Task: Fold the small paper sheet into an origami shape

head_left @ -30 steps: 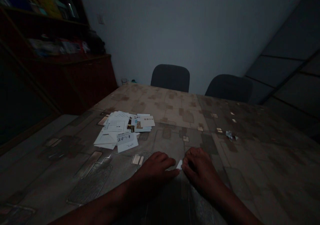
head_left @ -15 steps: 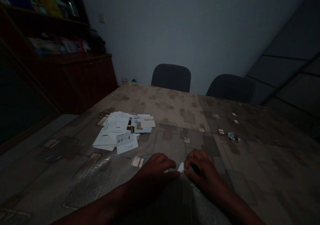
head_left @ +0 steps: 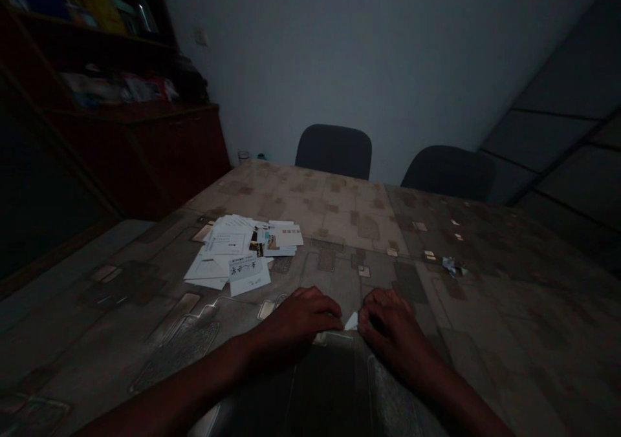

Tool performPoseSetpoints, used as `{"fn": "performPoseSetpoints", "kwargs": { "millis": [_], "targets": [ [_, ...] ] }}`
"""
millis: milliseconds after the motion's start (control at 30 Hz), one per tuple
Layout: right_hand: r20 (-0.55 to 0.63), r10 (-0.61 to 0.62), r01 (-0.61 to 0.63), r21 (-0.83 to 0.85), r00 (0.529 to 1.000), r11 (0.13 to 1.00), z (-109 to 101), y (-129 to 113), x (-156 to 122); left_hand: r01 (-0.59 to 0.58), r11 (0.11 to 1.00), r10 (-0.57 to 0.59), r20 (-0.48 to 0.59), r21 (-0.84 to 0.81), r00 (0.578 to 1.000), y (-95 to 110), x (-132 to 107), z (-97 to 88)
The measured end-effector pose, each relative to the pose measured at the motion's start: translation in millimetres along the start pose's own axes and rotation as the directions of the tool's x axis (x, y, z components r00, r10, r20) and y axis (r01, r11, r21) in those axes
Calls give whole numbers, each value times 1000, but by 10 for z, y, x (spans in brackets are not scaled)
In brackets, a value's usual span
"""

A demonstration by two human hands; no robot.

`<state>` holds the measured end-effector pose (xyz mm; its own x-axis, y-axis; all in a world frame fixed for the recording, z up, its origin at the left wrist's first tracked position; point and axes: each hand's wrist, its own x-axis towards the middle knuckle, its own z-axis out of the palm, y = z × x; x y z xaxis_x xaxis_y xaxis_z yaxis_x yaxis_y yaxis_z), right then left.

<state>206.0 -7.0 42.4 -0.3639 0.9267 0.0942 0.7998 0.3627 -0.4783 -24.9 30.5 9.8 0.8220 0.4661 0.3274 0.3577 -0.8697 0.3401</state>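
Note:
A small folded piece of white paper [head_left: 352, 321] sits low over the near part of the table, between my two hands. My right hand [head_left: 387, 320] pinches its right side between thumb and bent fingers. At its left corner are the fingertips of my left hand [head_left: 310, 314], closed together; the left thumb is mostly hidden. Most of the paper is covered by the fingers, so its full shape cannot be made out. To the left lies a loose pile of white cards [head_left: 226, 246], some printed with dark writing or pictures.
A crumpled scrap [head_left: 451, 267] lies right of my hands on the patterned tablecloth [head_left: 320, 198]. Two dark chairs [head_left: 334, 150] stand beyond the far edge. A glass [head_left: 243, 156] shows at the far left corner, near a reddish cabinet [head_left: 179, 152]. The room is dim.
My left hand's thumb has drawn in from the paper's lower edge, and its fingers have closed together. The right hand keeps its pinch. The view has shifted slightly.

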Motion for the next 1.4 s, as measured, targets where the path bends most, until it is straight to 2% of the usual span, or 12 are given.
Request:
{"fn": "performPoseSetpoints", "kwargs": {
  "millis": [100,267,467,667,1000,1200,1400],
  "targets": [
    [11,10,-10,-5,1000,1000,-1,-4,1,20,999,-21,-13,-30,1000,-20,13,17],
    [15,11,-11,-7,1000,1000,4,8,5,11,999,-11,-8,39,1000,-12,8,30],
    [-14,-8,8,-28,1000,1000,38,17,-1,-69,989,67,22,130,998,28,6,-31],
    [-13,-7,6,-63,1000,998,38,-1,-10,-95,977,94,16,190,995,23,-4,0],
    [-58,34,-42,-139,998,989,128,10,10,-133,959,108,112,248,988,90,56,-79],
    [-29,40,-43,-90,999,995,112,4,13,-167,941,147,87,293,985,90,47,-51],
    [-37,58,-60,-68,998,996,95,-5,22,-164,932,138,102,323,985,94,43,-32]
  ]
}}
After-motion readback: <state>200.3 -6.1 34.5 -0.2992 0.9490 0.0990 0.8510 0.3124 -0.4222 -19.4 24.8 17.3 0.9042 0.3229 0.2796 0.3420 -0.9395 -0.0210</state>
